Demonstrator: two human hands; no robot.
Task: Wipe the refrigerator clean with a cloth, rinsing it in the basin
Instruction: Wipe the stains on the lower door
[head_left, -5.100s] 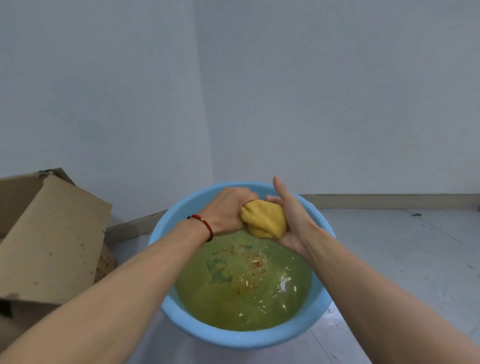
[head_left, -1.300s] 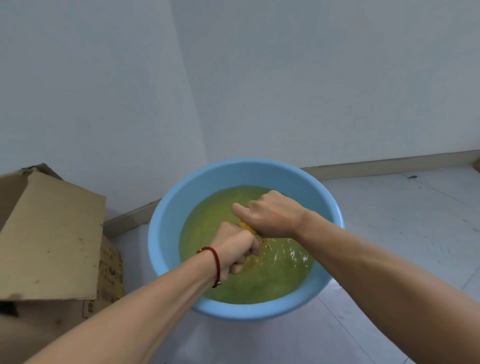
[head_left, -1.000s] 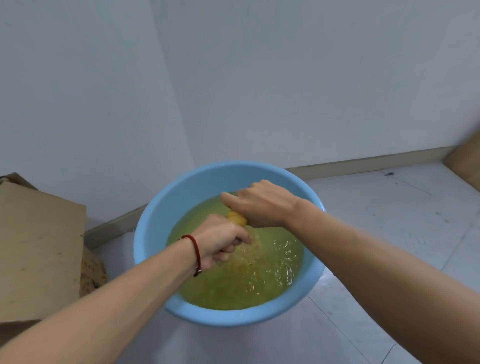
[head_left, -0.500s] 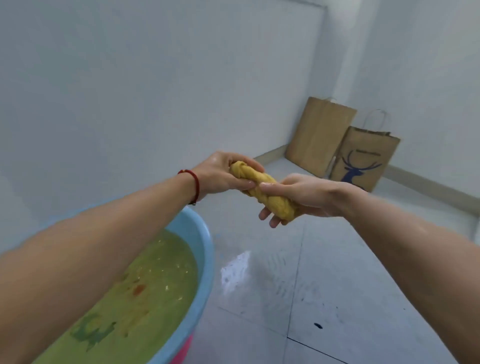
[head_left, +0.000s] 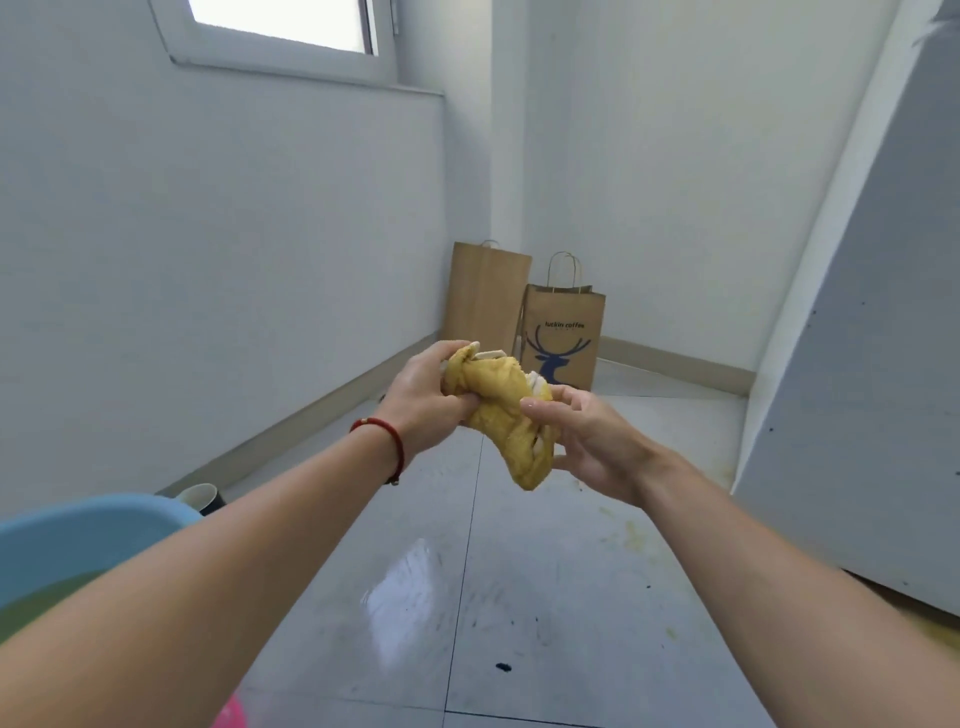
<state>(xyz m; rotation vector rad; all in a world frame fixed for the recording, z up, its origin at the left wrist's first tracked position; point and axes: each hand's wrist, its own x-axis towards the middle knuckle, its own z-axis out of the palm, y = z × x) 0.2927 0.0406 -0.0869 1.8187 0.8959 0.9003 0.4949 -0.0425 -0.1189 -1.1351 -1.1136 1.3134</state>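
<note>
Hands meet over the tiled floor (head_left: 519, 597): left hand (head_left: 423, 402) grips the bunched yellow cloth (head_left: 501, 415), right hand (head_left: 589, 444) pinches it, beside the white refrigerator (head_left: 872, 364).

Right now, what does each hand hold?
Left hand: grips the yellow cloth.
Right hand: holds the same cloth, fingers loosely curled.

yellow cloth (head_left: 501, 415), light blue basin (head_left: 78, 525), brown paper bag (head_left: 563, 335) with a navy deer print.

Crumpled yellow cloth (head_left: 506, 415) held aloft; blue basin (head_left: 78, 525) lower left.
</note>
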